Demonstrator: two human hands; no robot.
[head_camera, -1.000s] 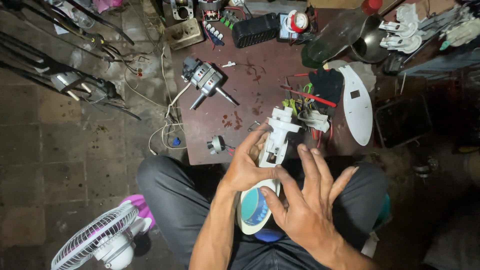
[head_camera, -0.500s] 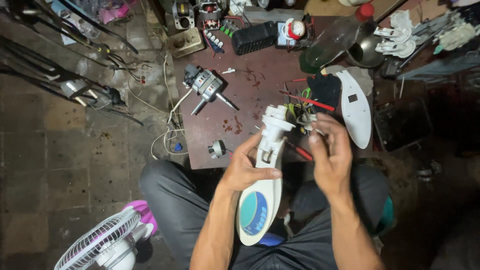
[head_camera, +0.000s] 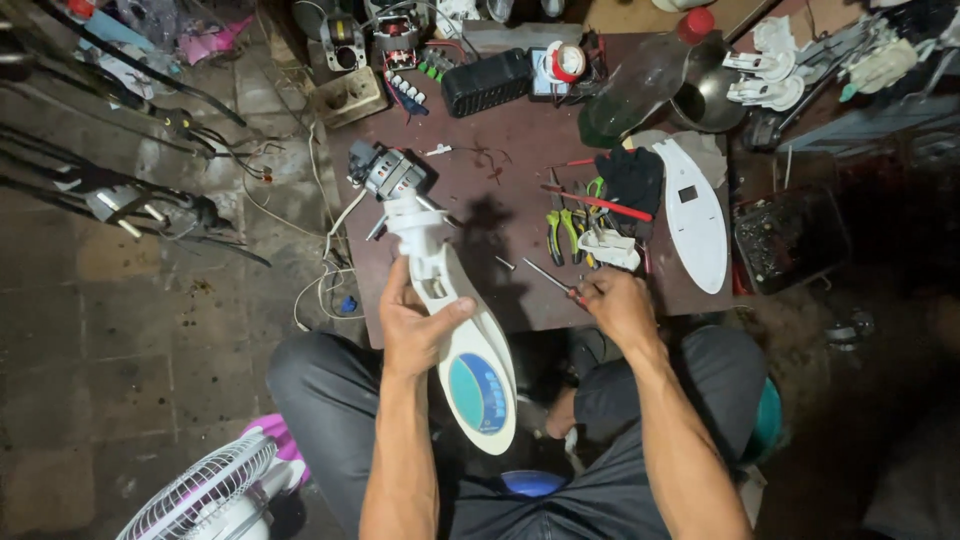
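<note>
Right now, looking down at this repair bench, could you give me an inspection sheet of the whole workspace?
Surface: low dark reddish-brown table, scuffed and crowded.
Job's things: white plastic fan stand with blue oval panel, held tilted; thin metal screwdriver lying on the table.
Clutter: grey fan motor, pliers, black glove, white oval plastic cover, black ribbed box.
Hands: left hand grips the stand; right hand rests on the screwdriver's handle.
Cables: white wires trailing off the table's edge.
Surroundings: tiled floor, white fan grille.
</note>
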